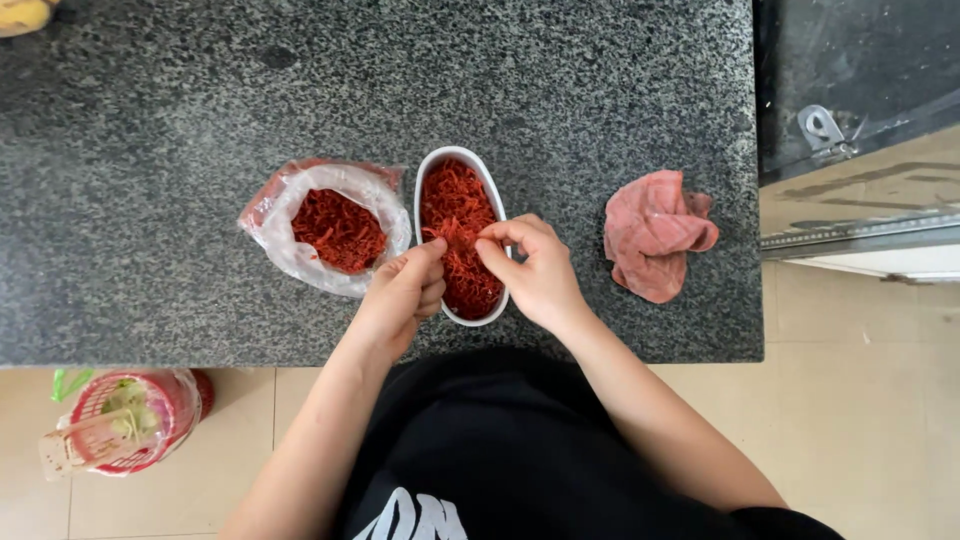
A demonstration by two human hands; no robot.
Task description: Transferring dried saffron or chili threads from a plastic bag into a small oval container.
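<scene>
Speckled grey granite counter [150, 200] is carrying a white oval ceramic dish [495, 195] heaped with dry, wiry red shreds [455, 210]. Left hand [400, 295] and right hand [535, 270] are both pinching one strand [462, 243] over it, seemingly picking through; separating needs fine fingertip pull. Crinkly clear plastic bag [285, 230] is sitting just left, crumpled pink cloth [655, 235] right.

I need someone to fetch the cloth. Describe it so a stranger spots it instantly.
On the dark speckled granite counter, look right of the white oval dish of red shreds under the hands. The crumpled pink cloth lies alone near the counter's right edge; unlike the clear plastic bag, it is soft fabric and holds nothing.
</scene>
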